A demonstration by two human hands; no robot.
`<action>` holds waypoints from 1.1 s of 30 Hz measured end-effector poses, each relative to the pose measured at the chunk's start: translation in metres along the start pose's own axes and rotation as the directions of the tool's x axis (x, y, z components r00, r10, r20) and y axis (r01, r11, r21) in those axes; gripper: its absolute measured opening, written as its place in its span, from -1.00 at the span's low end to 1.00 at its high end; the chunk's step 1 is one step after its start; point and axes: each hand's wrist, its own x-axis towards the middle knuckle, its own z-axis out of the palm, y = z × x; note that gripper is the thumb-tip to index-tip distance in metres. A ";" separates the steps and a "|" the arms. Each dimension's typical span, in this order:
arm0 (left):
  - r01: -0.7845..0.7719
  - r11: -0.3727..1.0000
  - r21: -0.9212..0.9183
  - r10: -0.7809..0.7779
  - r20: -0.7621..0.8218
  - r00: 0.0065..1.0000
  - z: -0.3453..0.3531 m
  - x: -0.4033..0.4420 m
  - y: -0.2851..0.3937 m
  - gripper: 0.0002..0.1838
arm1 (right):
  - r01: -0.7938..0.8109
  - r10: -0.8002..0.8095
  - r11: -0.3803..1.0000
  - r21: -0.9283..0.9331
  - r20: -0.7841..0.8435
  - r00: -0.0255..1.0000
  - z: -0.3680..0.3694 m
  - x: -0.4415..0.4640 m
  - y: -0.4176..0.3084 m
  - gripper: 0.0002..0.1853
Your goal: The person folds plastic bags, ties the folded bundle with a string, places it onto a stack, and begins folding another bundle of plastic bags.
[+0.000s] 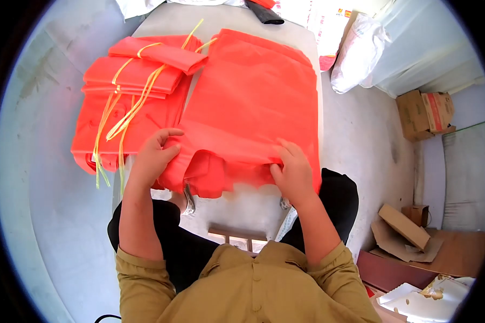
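Note:
A flat pile of red bags (253,91), of thin fabric or plastic, covers the right part of the table. Its near edge is lifted and curls open toward me. My left hand (155,156) rests at the left corner of this edge, thumb and forefinger apart; its other fingers are partly hidden. On the right, my right hand (295,173) pinches the lifted edge between thumb and fingers. Left of the pile lie folded red bundles (134,75), stacked on each other and tied with yellow twine (137,110). Loose twine ends hang over the near side.
The pale table (191,21) runs away from me, with a dark item (267,13) at its far end. A white sack (359,51) stands beyond its right side. Cardboard boxes (424,114) sit by the right wall. Flattened cardboard (404,237) lies at lower right.

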 end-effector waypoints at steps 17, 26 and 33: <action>-0.668 0.528 0.524 0.645 0.264 0.717 0.101 -0.001 0.004 -0.42 | -0.394 0.505 0.709 0.585 -0.031 0.863 0.001 -0.044 0.076 -0.42; -0.713 0.407 0.571 0.685 0.325 0.652 0.180 0.021 -0.010 -0.63 | -0.361 0.453 0.694 0.623 0.012 0.891 -0.002 -0.024 0.076 -0.43; -0.603 0.567 0.561 0.561 0.273 0.781 0.180 0.030 0.002 -0.84 | -0.346 0.520 0.208 0.915 0.196 0.831 -0.015 -0.003 0.053 -0.44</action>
